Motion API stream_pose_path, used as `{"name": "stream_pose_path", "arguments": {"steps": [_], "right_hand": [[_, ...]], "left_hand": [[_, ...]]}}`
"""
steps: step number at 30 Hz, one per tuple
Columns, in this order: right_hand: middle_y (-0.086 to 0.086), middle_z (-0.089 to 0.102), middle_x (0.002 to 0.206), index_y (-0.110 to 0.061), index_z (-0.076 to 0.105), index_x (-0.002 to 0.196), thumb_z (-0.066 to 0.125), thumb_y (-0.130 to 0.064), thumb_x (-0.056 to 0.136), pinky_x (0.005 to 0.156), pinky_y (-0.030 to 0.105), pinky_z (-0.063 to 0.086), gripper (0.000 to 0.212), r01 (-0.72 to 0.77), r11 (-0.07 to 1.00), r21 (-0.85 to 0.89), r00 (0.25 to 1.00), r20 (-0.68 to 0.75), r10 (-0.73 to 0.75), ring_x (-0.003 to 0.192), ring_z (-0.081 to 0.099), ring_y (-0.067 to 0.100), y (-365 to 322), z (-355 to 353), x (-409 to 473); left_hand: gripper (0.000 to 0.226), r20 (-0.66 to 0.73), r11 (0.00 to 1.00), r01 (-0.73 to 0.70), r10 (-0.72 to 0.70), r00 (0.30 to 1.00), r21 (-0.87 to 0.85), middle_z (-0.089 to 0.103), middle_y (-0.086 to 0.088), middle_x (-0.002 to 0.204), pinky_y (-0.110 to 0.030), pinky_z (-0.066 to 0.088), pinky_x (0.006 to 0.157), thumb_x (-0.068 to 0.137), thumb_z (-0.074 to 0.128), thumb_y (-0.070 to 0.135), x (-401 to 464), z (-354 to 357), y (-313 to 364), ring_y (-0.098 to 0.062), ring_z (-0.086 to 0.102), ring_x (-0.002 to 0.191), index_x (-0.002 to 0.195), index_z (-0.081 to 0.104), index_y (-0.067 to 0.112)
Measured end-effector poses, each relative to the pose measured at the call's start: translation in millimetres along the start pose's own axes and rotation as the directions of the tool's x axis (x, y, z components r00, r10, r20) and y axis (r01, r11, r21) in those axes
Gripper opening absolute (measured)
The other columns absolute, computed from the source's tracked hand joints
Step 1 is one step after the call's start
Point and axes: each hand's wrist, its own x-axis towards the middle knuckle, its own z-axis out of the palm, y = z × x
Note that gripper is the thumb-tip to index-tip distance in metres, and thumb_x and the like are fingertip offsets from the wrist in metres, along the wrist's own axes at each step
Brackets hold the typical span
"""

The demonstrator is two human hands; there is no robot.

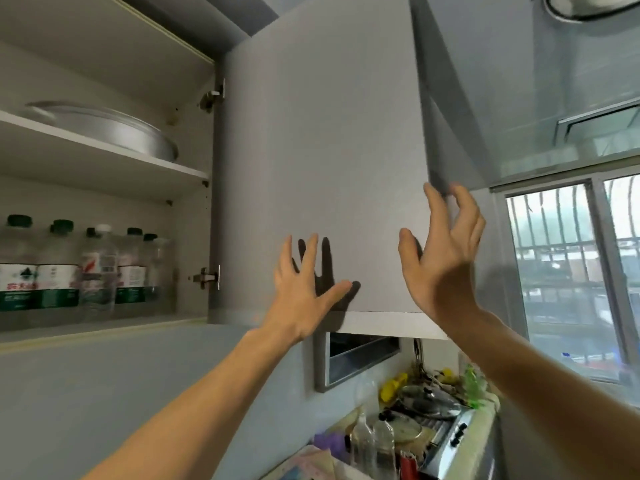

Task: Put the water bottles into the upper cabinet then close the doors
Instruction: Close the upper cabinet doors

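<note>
On the lower shelf of the open upper cabinet (104, 188), at far left, stands a row of clear plastic water bottles (79, 268) with dark green caps and white-and-green labels, upright and close together. A round grey metal pan (114, 129) lies on the shelf above. Next comes the pale grey cabinet door (322, 150), swung open on its hinges. The left hand (304, 289) is spread flat with straight fingers against the door's face, holding nothing. The right hand (446, 254) has loosely bent fingers at the door's free edge.
</note>
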Motion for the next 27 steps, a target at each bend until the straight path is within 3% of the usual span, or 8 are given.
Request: {"name": "stream_pose_path", "arguments": {"steps": [4, 7, 10, 12, 17, 21, 25, 27], "right_hand": [[0.008, 0.046, 0.147, -0.015, 0.026, 0.157, 0.056, -0.022, 0.101, 0.099, 0.033, 0.050, 0.063, -0.280, 0.932, 0.232, 0.953, 0.183, 0.241, 0.127, 0.053, 0.021, 41, -9, -2], [-0.011, 0.072, 0.092, -0.019, 0.052, 0.140, 0.049, -0.029, 0.105, 0.066, 0.025, 0.056, 0.037, -0.406, 0.848, 0.340, 0.897, 0.326, 0.299, 0.083, 0.069, 0.014, 57, -9, -7], [-0.016, 0.069, 0.112, -0.020, 0.060, 0.133, 0.049, -0.035, 0.104, 0.077, 0.014, 0.053, 0.034, -0.430, 0.808, 0.403, 0.887, 0.355, 0.295, 0.099, 0.066, 0.000, 67, -7, -11], [-0.025, 0.066, 0.103, -0.027, 0.063, 0.119, 0.051, -0.036, 0.104, 0.071, 0.005, 0.046, 0.022, -0.427, 0.788, 0.443, 0.893, 0.345, 0.290, 0.092, 0.061, -0.013, 66, -8, -12], [-0.007, 0.077, 0.093, -0.030, 0.075, 0.093, 0.048, -0.049, 0.102, 0.068, 0.024, 0.057, 0.034, -0.604, 0.505, 0.616, 0.789, 0.552, 0.270, 0.086, 0.073, 0.010, 52, -19, -16], [-0.002, 0.077, 0.104, -0.034, 0.077, 0.099, 0.052, -0.059, 0.094, 0.078, 0.030, 0.057, 0.036, -0.703, 0.330, 0.630, 0.701, 0.692, 0.172, 0.096, 0.073, 0.014, 28, -28, -27], [0.002, 0.071, 0.124, -0.025, 0.065, 0.130, 0.062, -0.065, 0.084, 0.103, 0.047, 0.049, 0.061, -0.776, 0.152, 0.612, 0.628, 0.772, 0.098, 0.116, 0.067, 0.019, -13, -33, -35], [0.004, 0.071, 0.124, -0.024, 0.067, 0.129, 0.055, -0.057, 0.090, 0.101, 0.046, 0.051, 0.053, -0.779, 0.106, 0.618, 0.624, 0.781, 0.028, 0.116, 0.067, 0.021, -37, -32, -40]], "left_hand": [[0.097, 0.034, 1.000, 0.021, -0.021, 0.999, 0.001, -0.019, 0.015, 0.163, -0.054, 0.016, 0.121, 0.080, 0.052, 0.080, 3, 44, 20, -0.027, -0.008, 0.154, 0.153, -0.007, 0.056], [0.095, 0.048, 0.998, 0.053, -0.055, 0.997, 0.035, -0.019, 0.015, 0.164, -0.058, 0.017, 0.120, 0.080, 0.049, 0.082, 1, 61, 23, -0.027, -0.011, 0.154, 0.151, -0.008, 0.058], [0.093, 0.037, 0.995, 0.066, -0.069, 0.997, 0.074, -0.018, 0.015, 0.165, -0.059, 0.018, 0.121, 0.081, 0.050, 0.081, 0, 66, 26, -0.026, -0.011, 0.154, 0.150, -0.009, 0.060], [0.093, 0.022, 0.996, 0.059, -0.060, 0.998, 0.064, -0.016, 0.016, 0.165, -0.057, 0.018, 0.120, 0.080, 0.051, 0.080, 0, 61, 29, -0.024, -0.008, 0.155, 0.150, -0.008, 0.060], [0.095, 0.034, 0.999, 0.052, -0.051, 0.998, -0.017, -0.008, 0.016, 0.166, -0.045, 0.018, 0.121, 0.078, 0.055, 0.078, -15, 32, 35, -0.020, 0.000, 0.155, 0.153, 0.002, 0.057], [0.093, 0.043, 1.000, -0.005, 0.006, 0.999, -0.023, 0.001, 0.016, 0.167, -0.038, 0.022, 0.117, 0.080, 0.055, 0.077, -34, 0, 50, -0.017, 0.008, 0.154, 0.155, 0.006, 0.054], [0.090, 0.035, 0.994, -0.066, 0.069, 0.997, -0.082, 0.010, 0.024, 0.165, -0.044, 0.024, 0.122, 0.082, 0.052, 0.079, -59, -41, 66, -0.002, 0.013, 0.151, 0.156, 0.010, 0.052], [0.087, 0.026, 0.985, -0.079, 0.084, 0.996, -0.150, 0.017, 0.029, 0.162, -0.044, 0.025, 0.123, 0.081, 0.052, 0.079, -74, -65, 71, 0.007, 0.017, 0.147, 0.155, 0.014, 0.053]]}}
